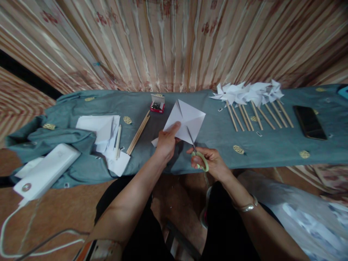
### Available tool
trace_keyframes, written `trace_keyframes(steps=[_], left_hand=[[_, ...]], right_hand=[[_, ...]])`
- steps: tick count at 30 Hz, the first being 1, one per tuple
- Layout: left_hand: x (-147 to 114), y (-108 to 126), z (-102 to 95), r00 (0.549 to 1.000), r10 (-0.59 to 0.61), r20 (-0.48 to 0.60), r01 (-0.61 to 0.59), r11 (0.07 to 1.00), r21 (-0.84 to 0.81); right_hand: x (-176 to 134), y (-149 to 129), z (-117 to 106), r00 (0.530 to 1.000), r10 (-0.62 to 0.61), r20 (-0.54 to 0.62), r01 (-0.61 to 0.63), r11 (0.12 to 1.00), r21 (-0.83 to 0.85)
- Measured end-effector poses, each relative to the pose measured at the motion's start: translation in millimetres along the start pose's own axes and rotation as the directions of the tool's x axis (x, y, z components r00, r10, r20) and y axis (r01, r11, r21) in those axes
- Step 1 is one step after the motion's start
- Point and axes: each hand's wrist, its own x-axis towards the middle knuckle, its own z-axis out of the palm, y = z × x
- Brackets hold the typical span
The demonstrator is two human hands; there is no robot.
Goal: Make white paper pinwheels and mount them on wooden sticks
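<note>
A square sheet of white paper is pinched in my left hand, thumb on top and the other fingers mostly hidden beneath. One slit runs inward from its far corner. My right hand grips scissors with pale green handles, fingers through the loops. Their blades lie over the paper's near right edge, pointing toward its middle. Just behind the paper stands an open small red box with dark shiny bits inside. A few thin wooden sticks lie left of my left hand.
Several white paper pinwheels on wooden sticks lie at the back right, beside a black phone. Left are paper sheets, a white pen-like stick and a white power bank with a cable. A green-grey cloth covers the narrow table.
</note>
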Motion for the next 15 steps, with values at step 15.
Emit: trace_keyframes(steps=[15], left_hand=[[-2.3, -0.3, 1.6, 1.0, -0.005, 0.027, 0.005, 1.0, -0.018]], right_hand=[[-0.1, -0.2, -1.5, 1.0, -0.029, 0.01, 0.03, 0.998, -0.063]])
